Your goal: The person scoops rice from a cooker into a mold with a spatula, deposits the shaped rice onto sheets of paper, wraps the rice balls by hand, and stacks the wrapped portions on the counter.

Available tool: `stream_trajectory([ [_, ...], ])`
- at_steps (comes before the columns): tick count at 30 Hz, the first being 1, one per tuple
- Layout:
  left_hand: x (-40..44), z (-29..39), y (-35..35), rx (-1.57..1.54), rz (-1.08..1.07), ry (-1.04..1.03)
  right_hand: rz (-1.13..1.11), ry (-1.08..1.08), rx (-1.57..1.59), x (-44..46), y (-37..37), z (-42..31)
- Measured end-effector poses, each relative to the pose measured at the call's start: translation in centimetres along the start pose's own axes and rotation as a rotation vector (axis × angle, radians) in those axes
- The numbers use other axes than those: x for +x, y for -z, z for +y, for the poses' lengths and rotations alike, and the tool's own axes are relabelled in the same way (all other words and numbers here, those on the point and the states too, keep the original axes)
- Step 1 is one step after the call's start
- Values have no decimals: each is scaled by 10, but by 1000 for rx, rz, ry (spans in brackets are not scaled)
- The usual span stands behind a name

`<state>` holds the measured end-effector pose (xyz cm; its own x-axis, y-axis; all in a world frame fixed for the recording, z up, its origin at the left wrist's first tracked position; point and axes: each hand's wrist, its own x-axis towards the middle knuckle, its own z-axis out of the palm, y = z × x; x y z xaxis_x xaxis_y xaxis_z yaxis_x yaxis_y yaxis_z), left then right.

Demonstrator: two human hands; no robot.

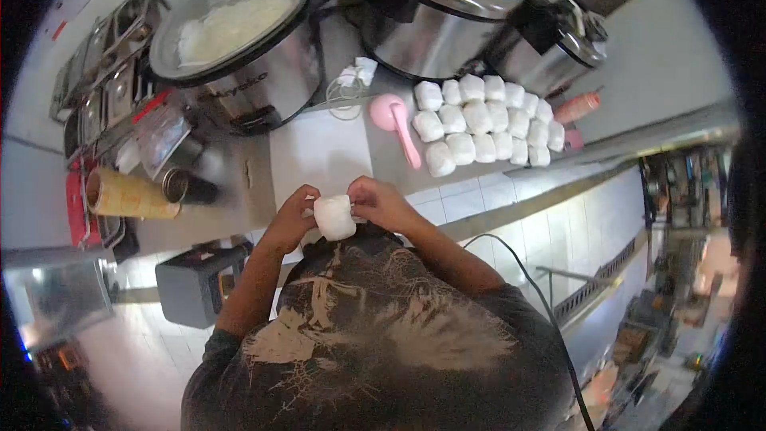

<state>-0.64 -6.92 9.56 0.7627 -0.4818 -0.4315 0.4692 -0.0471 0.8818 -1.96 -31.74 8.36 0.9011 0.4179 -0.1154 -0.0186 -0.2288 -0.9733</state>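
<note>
Between my two hands, close to my chest, is a white wrapped bundle. My left hand pinches its left side, and my right hand pinches its upper right edge. Beyond them a white sheet lies on the counter. To its right is a pink scoop with its handle pointing toward me. Several similar white bundles sit in rows on the counter at the right.
A large open cooker holding rice stands at the back left. Two more steel cookers are at the back. Yellow roll, dark cups and metal trays are at the left; a pink bottle is at the right.
</note>
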Motion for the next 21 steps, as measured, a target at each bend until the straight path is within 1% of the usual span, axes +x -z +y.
stream_trajectory([
  [1, 3, 7, -6, 11, -29, 2, 79, -40, 141, -5, -9, 1],
  [2, 5, 15, -13, 4, 30, 31, 157, -75, 283, -11, -14, 2],
  [3, 8, 21, -18, -2, 91, 57, 171, -183, 280, -20, -7, -22],
  [4, 14, 21, -18, 9, 67, 53, 198, -180, 279, -24, -9, -18],
  [6, 26, 22, -22, 387, 55, -233, 284, -174, 970, -30, -13, -16],
  [7, 30, 27, -25, 394, 33, -239, 307, -164, 970, -34, -10, -20],
  [9, 36, 39, -33, 512, -211, -286, 269, -106, 444, -47, -3, -36],
  [10, 40, 41, -36, 517, -231, -287, 290, -107, 445, -54, 0, -42],
  [12, 47, 45, -42, 106, -477, -148, 194, -10, 1026, -65, 6, -53],
  [13, 50, 45, -46, 111, -481, -147, 198, -6, 1028, -69, 7, -58],
  [15, 58, 40, -57, -57, -626, -89, 54, 32, 1122, -76, 9, -62],
  [16, 63, 36, -61, -56, -621, -89, 49, 32, 1125, -78, 9, -61],
  [18, 72, 25, -66, 159, -539, -200, -48, 40, 1013, -79, 11, -58],
  [19, 73, 21, -63, 271, -611, -315, -107, 32, 913, -73, 17, -52],
  [20, 73, 16, -60, 273, -593, -313, -124, 32, 918, -70, 25, -49],
  [21, 73, 10, -58, 162, -483, -169, -78, 17, 734, -66, 36, -47],
])
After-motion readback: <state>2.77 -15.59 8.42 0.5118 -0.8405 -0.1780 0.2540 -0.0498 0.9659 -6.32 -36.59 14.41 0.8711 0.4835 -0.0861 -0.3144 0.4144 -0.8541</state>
